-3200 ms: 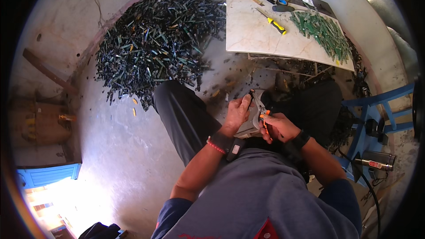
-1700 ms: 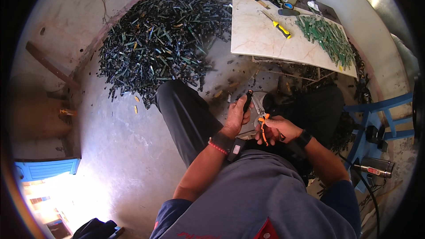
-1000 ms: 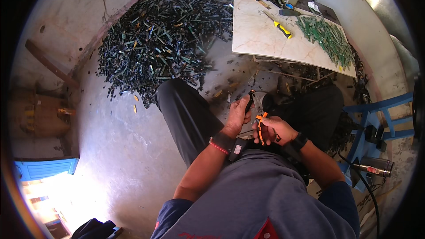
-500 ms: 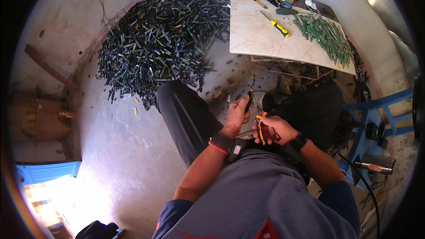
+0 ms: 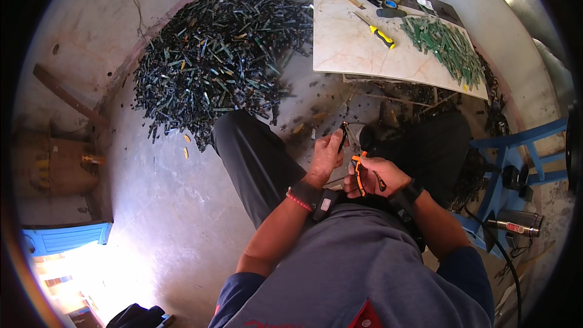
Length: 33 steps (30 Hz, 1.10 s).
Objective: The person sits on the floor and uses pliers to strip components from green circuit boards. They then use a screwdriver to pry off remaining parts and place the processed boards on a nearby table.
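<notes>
I have left hand (image 5: 327, 157) fingers clamped on slim dark piece (image 5: 344, 131); right hand (image 5: 384, 175) fingers curled around orange-handled pliers (image 5: 358, 176), handles apart, just near-right of piece. Dark heap (image 5: 209, 64) far left.

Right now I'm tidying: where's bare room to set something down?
Bare: the pale board, near-left of the yellow-handled tool; floor between left trouser leg and blue panel. Crowded: dark pile; the board's right, under green strips.

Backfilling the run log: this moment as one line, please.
left hand: holds dark piece | right hand: holds orange-handled pliers | floor: dark heap | board: yellow-black tool, green strips
</notes>
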Tool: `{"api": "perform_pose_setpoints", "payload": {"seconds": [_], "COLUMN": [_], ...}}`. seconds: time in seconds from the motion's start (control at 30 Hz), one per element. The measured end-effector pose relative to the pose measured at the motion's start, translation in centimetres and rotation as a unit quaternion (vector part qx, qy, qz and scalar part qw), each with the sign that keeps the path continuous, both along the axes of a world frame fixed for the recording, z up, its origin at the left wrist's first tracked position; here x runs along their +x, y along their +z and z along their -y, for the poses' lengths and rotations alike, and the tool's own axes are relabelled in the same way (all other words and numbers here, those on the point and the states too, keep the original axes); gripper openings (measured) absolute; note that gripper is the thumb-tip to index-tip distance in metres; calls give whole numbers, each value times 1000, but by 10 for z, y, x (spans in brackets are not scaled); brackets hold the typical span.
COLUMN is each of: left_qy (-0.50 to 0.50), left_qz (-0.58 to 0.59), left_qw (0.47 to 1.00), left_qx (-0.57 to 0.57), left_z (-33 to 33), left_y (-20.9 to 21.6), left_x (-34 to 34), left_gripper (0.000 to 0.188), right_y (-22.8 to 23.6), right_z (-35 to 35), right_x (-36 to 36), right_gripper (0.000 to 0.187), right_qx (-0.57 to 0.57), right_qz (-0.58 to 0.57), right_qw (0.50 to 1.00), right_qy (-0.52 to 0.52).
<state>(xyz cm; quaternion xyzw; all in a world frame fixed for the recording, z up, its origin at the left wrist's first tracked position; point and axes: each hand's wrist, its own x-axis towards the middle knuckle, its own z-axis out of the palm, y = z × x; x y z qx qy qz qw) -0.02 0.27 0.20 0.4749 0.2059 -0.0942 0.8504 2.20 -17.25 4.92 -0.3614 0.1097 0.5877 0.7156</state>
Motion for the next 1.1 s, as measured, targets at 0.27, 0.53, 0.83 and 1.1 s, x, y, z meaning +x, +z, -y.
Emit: {"api": "perform_pose_setpoints", "payload": {"seconds": [0.27, 0.53, 0.83, 1.1], "left_qy": [-7, -4, -2, -15], "left_qz": [-9, -6, -36, -44], "left_qw": [1000, 1000, 995, 997], "left_qx": [12, 23, 88, -62], "left_z": [0, 1, 4, -5], "left_y": [-1, -5, -15, -6], "left_x": [1, 0, 1, -1], "left_gripper": [40, 43, 43, 42], "right_y": [-11, 0, -5, -6], "right_z": [3, 9, 16, 21], "right_x": [-1, 17, 41, 46], "right_gripper": [35, 31, 28, 28], "right_qx": [6, -115, -376, -332], "right_qz": [53, 156, 729, 696], "right_qw": [999, 978, 505, 583], "right_qy": [-2, 74, 268, 256]}}
